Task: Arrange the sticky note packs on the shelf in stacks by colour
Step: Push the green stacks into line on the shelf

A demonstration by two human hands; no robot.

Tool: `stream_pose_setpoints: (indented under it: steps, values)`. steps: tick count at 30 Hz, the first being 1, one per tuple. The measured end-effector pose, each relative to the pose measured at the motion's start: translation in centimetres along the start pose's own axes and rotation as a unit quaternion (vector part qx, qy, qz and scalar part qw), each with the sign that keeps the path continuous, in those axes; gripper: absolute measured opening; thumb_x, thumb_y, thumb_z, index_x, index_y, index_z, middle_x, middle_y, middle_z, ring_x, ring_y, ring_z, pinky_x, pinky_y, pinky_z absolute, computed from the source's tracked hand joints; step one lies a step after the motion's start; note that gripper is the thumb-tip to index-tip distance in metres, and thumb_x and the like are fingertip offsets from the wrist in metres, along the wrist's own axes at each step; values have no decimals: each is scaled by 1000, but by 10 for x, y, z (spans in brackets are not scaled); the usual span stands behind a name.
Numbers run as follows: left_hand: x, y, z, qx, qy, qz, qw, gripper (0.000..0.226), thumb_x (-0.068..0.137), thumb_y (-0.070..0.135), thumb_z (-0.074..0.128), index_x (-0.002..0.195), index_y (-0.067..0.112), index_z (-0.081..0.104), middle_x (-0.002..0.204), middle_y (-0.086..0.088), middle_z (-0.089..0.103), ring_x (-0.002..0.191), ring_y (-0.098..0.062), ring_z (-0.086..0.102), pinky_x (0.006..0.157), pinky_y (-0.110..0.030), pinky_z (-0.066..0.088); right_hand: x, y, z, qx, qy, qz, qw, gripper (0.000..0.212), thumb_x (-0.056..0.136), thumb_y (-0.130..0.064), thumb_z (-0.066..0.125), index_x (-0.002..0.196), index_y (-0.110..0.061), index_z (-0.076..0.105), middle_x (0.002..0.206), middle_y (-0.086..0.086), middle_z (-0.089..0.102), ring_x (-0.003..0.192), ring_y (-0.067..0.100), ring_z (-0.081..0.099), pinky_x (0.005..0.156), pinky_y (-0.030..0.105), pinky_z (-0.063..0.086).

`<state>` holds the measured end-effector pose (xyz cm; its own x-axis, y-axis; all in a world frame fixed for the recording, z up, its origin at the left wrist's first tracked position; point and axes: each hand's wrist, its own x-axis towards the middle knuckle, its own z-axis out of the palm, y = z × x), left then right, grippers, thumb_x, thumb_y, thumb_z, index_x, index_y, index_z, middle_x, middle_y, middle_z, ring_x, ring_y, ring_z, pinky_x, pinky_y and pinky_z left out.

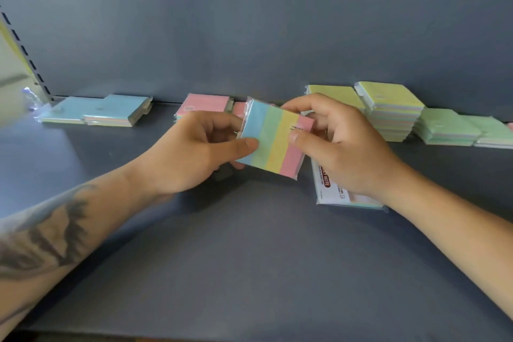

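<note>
A wrapped sticky note pack [273,139] with blue, green, yellow and pink stripes is held above the grey shelf [249,244]. My left hand [194,153] pinches its left edge and my right hand [341,144] pinches its right edge. Along the back lie blue-topped packs [108,110], pink-topped packs [205,104], a tall yellow-topped stack [394,108] with a lower yellow pack [333,94] beside it, and green-topped packs [449,128]. Another pack [330,189] lies label side up under my right wrist.
The shelf's grey back wall [249,22] rises right behind the packs. A slotted metal upright [27,55] stands at the far left. Bare shelf surface spreads in front, between my forearms.
</note>
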<state>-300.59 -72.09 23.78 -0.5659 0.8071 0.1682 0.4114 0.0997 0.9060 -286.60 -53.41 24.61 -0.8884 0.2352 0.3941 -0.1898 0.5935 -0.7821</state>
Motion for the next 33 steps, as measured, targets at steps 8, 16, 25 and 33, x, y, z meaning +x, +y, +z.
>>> stream_pose_setpoints:
  steps: [8, 16, 25, 33]
  values:
    - [-3, 9, -4, -199, -35, -66, 977, 39, 79, 22, 76, 117, 17, 72, 95, -14, 74, 74, -28, 70, 69, -37, 55, -2, -18, 3, 156, 63, 71, 983, 34, 78, 6, 73, 100, -12, 54, 88, 13, 76, 76, 40, 71, 58, 42, 56]
    - [-2, 7, -4, -212, -58, -75, 973, 38, 86, 27, 69, 117, 5, 71, 105, -16, 74, 84, -26, 70, 72, -40, 54, -9, -26, 11, 240, 100, 116, 959, 26, 85, -2, 75, 93, -9, 51, 86, 15, 74, 77, 30, 73, 66, 45, 59]
    - [-4, 6, -5, -220, -54, -59, 972, 35, 90, 32, 65, 112, 5, 69, 100, -19, 72, 75, -28, 68, 60, -38, 56, -8, -22, 3, 189, 105, 107, 970, 28, 91, 2, 68, 110, -15, 58, 73, 9, 69, 56, 24, 56, 50, 35, 44]
    - [-4, 8, -3, -199, -40, -77, 976, 37, 79, 14, 83, 114, 10, 73, 104, -11, 75, 84, -24, 68, 65, -36, 57, -11, -23, 6, 283, 110, 137, 943, 22, 92, 6, 66, 101, -8, 53, 80, 16, 73, 63, 32, 68, 57, 37, 57]
